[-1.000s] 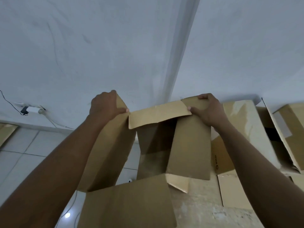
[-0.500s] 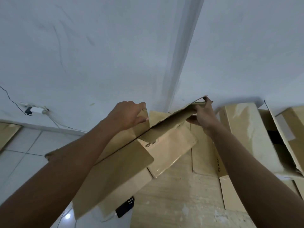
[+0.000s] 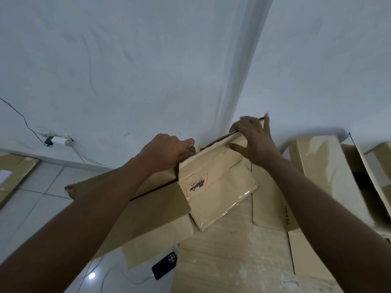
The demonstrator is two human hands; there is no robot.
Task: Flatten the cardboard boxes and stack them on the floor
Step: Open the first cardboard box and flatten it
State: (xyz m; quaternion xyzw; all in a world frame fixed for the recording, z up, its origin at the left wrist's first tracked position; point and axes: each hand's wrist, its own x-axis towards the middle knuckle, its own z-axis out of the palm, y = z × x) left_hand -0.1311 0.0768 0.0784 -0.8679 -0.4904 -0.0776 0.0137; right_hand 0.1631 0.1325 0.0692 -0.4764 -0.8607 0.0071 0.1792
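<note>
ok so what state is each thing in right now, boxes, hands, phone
held box, folded nearly flat, in the air
left hand, grips the held box's top edge
right hand, grips its upper corner
phone, face down on the floor, cable plugged in
box on the right, not flattened
flat cardboard, lying on the floor

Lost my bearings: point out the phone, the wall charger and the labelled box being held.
phone (image 3: 164, 267), head view, its dark back.
wall charger (image 3: 58, 141), head view, its white body.
labelled box (image 3: 226, 187), head view, panel beside label.
</note>
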